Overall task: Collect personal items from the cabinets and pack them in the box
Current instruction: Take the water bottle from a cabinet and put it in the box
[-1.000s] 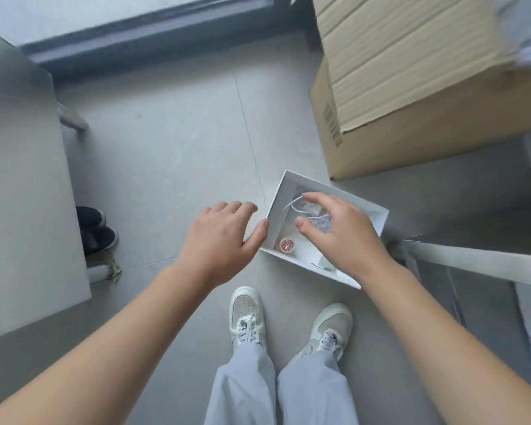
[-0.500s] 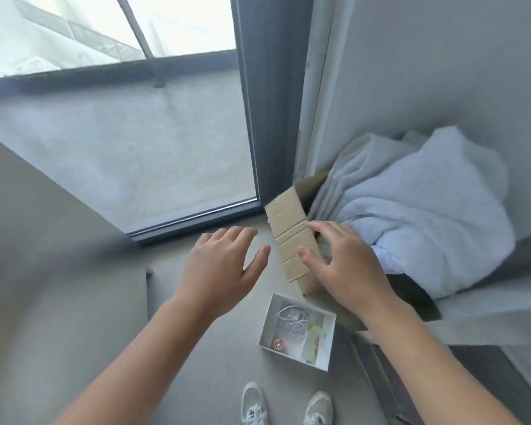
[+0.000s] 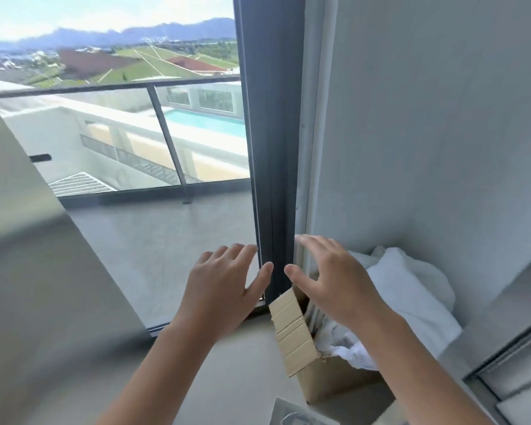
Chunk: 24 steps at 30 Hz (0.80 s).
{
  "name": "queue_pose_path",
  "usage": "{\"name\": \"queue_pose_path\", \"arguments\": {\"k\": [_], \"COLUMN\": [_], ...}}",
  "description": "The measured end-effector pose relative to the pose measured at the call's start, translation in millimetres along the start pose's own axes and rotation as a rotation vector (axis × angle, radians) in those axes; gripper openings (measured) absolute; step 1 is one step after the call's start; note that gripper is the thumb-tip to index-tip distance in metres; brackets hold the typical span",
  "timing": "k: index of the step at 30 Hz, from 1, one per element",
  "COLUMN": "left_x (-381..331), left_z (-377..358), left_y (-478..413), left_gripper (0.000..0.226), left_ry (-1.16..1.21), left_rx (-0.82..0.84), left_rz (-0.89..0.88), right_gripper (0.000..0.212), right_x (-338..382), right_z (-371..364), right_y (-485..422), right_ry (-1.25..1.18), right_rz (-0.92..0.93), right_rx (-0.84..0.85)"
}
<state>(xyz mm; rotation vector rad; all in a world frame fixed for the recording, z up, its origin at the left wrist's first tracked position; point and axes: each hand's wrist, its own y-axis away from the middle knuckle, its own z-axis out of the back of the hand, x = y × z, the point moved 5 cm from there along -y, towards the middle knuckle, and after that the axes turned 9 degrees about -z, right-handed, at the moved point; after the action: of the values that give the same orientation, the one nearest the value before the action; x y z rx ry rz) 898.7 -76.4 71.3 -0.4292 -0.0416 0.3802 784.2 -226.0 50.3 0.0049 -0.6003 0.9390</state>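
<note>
Just beneath right grip, cardboard box

High-rise flat, room off a balcony. Dark door frame and full-height glass; outside, a balcony railing, a pool below and hills beyond. Plain white wall. Cardboard box of white bedding in the floor corner.

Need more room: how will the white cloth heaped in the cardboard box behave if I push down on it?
The white cloth looks rumpled and soft, so it likely squashes, not slides. Heaped above the rim of the cardboard box, it may flop over.
</note>
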Motion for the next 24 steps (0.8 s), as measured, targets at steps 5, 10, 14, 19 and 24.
{"name": "queue_pose_path", "arguments": {"k": [5, 10, 14, 19, 24], "left_x": [-8.4, -21.6, -34.0, -47.4, -66.9], "left_z": [16.2, 9.5, -9.5, -34.4, -55.2], "left_y": [-12.1, -27.4, -37.9, -67.2, -89.5], "left_gripper": [0.051, 0.049, 0.047, 0.052, 0.054], "left_ry": [0.028, 0.054, 0.135, 0.215, 0.352], "left_rx": [-0.070, -0.105, -0.083, 0.008, 0.079], "left_rz": [-0.050, -0.102, -0.158, -0.321, -0.537], "right_gripper": [0.061, 0.061, 0.062, 0.062, 0.062], "right_x": [2.5, -13.7, -32.2, -51.8, -60.3], "right_z": [19.8, 36.5, 42.0, 51.9, 47.6], "right_y": [6.3, 12.6, 26.0, 38.2, 68.0], "right_ry": [0.016, 0.037, 0.063, 0.077, 0.085], "right_rz": [-0.015, -0.079, -0.169, -0.338, -0.583], "right_rx": [-0.059, -0.106, -0.135, -0.219, -0.297]}}
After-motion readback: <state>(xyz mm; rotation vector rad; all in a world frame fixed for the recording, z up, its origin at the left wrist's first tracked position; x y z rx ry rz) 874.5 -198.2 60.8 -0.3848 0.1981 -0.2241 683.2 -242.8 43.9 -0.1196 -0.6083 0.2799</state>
